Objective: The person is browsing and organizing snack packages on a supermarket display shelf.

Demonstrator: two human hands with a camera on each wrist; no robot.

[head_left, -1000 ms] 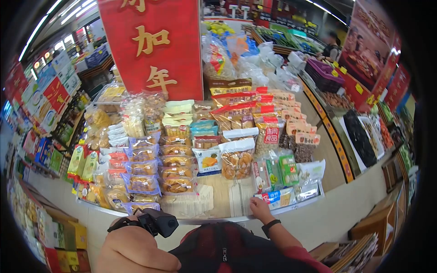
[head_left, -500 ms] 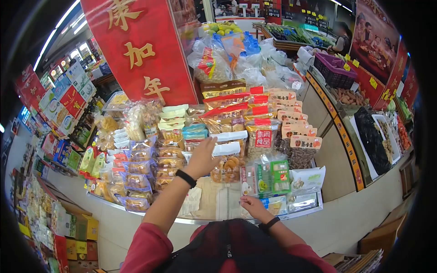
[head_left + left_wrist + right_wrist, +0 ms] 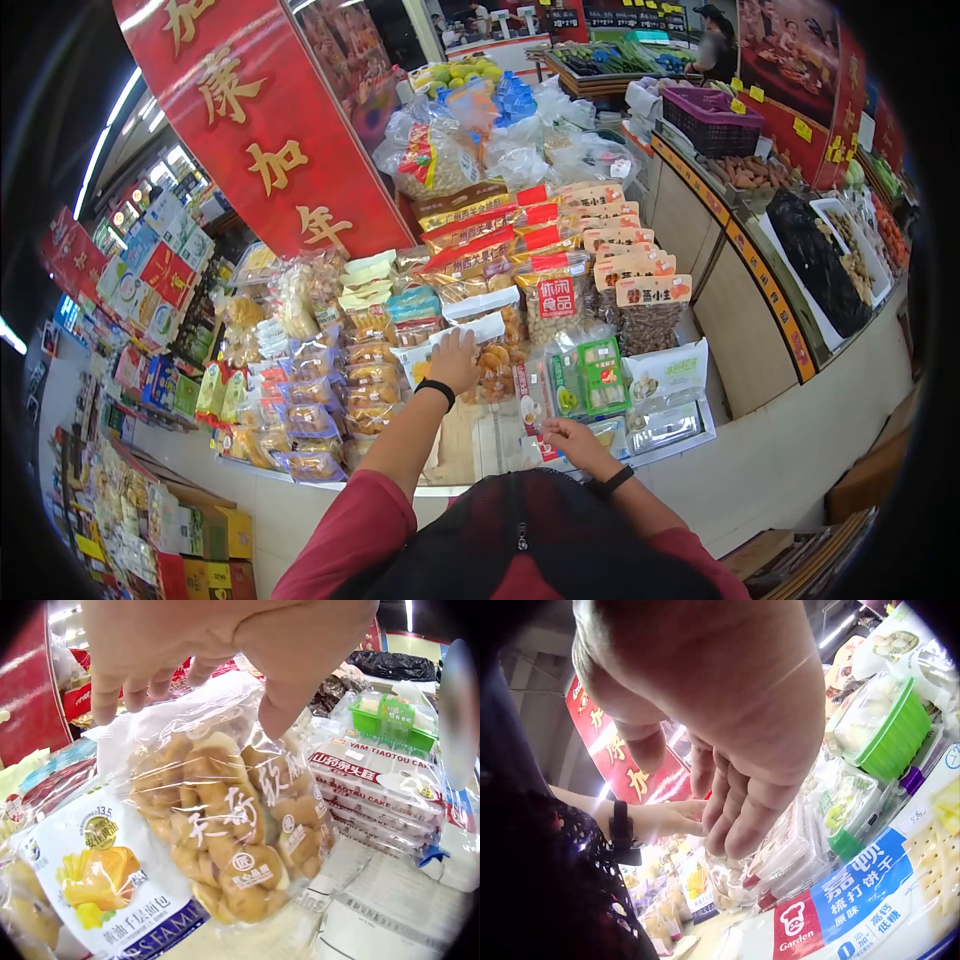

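Here on the crowded, pale tabletop (image 3: 457,445), a clear, bulging plastic bag of golden-brown bread rolls (image 3: 232,832) sits under the left hand (image 3: 455,365)!
It looks light, soft and squashable, film slippery; the flat white top edge seems the safest hold. Left fingers spread wide, gripping nothing, contact unclear; the right hand (image 3: 578,443) hangs relaxed, empty.
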